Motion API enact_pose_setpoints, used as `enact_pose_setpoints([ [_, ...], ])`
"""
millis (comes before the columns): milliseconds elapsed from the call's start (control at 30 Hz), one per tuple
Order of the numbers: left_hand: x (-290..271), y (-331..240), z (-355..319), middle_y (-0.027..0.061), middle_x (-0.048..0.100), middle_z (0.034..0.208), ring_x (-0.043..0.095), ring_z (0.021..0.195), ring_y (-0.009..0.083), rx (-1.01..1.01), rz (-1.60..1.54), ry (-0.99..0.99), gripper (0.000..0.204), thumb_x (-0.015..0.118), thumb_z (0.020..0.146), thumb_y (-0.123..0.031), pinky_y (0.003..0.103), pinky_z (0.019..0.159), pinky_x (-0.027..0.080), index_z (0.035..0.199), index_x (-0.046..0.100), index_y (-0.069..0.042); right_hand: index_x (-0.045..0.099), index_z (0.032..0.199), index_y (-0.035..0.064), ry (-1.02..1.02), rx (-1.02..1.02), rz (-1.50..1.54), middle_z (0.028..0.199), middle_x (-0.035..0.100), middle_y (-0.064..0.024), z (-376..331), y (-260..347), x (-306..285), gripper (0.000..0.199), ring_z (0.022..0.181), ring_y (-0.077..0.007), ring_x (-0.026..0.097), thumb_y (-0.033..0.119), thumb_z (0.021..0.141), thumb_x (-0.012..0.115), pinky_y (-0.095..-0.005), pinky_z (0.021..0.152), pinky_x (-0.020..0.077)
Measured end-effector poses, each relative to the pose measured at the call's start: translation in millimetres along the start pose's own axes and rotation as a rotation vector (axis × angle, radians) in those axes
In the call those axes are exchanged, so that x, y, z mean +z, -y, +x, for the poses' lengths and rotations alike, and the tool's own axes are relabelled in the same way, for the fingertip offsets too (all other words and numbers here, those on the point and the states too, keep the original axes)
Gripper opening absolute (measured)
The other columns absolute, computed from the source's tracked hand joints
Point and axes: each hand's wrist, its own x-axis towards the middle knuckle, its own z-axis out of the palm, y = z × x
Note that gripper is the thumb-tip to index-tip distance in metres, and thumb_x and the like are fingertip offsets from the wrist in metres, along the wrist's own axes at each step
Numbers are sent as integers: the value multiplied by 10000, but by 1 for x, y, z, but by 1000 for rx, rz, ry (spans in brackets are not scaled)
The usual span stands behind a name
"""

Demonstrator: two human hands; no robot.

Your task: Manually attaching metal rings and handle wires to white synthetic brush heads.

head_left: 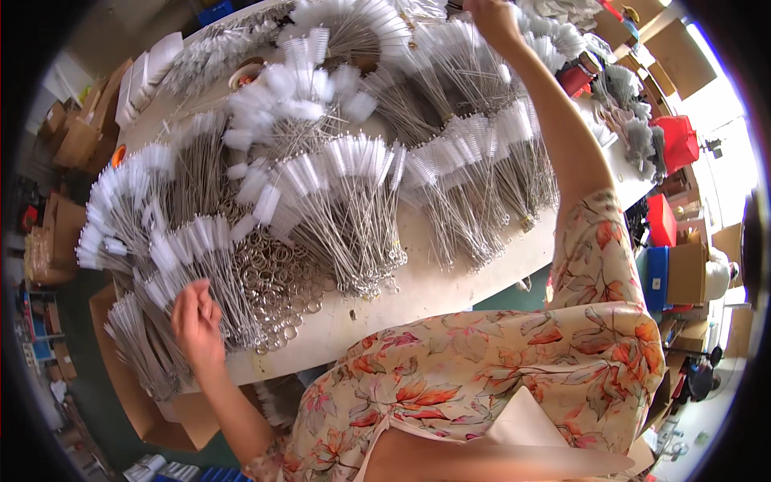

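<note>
Wire-stemmed bottle brushes with white bristles lie in several bundles over the table. Over the left bundle of brushes (197, 245) is my left hand (198, 320), its fingers curled in; whatever they may hold is hidden. Beside that bundle lies a heap of metal split rings (277, 289). My right arm reaches across to the far edge of the table, where my right hand (491, 18) is partly cut off by the picture's top edge, so its grip is unclear. A middle bundle of brushes (341, 213) fans out between my arms, loop ends toward me.
The pale table (377, 313) has its front edge close to my body. An open cardboard box (173, 418) stands below its left corner. At the back are a small round bowl (245, 76) and a red cylindrical container (580, 76). Red and blue bins (657, 277) stand at the right.
</note>
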Motion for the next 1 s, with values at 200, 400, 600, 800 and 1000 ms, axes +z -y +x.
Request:
enact_pose_setpoints([
  [200, 106, -10, -7, -9, 478, 664, 364, 478, 17, 247, 193, 249, 192, 497, 906, -90, 170, 408, 272, 1039, 579, 21, 552, 836, 68, 222, 171, 1813, 785, 556, -35, -79, 220, -121, 153, 717, -119, 545, 194, 896, 488, -302, 635, 477],
  [400, 171, 16, -1, 46, 530, 723, 516, 529, 75, 492, 175, 319, 237, 505, 843, 41, 199, 437, 398, 1071, 546, -13, 552, 1018, 19, 780, 195, 1627, 960, 531, -61, -187, 303, -135, 244, 911, -148, 523, 237, 915, 513, -300, 784, 452],
  [600, 151, 11, -32, 108, 576, 809, 605, 722, 160, 879, 307, 104, 57, 597, 777, 56, 247, 610, 516, 811, 563, 25, 686, 923, 33, 242, 140, 1565, 990, 602, -66, -237, 275, -101, 289, 961, -142, 511, 290, 889, 557, -294, 834, 426],
  [800, 132, 81, -57, 87, 520, 1047, 569, 845, 214, 1157, 697, 223, 299, 683, 709, -22, 313, 758, 474, 994, 595, -47, 541, 981, 9, 500, 1059, 2397, 817, 588, -34, -279, 317, -102, 184, 741, -116, 555, 171, 930, 471, -260, 723, 475],
  [1000, 81, 102, -93, 84, 563, 969, 564, 884, 205, 828, 778, 353, 255, 648, 769, -46, 297, 771, 482, 1021, 606, -48, 624, 772, 35, 915, 27, 1013, 660, 582, 11, -255, 256, -149, 164, 588, -54, 513, 162, 855, 563, -200, 543, 405],
])
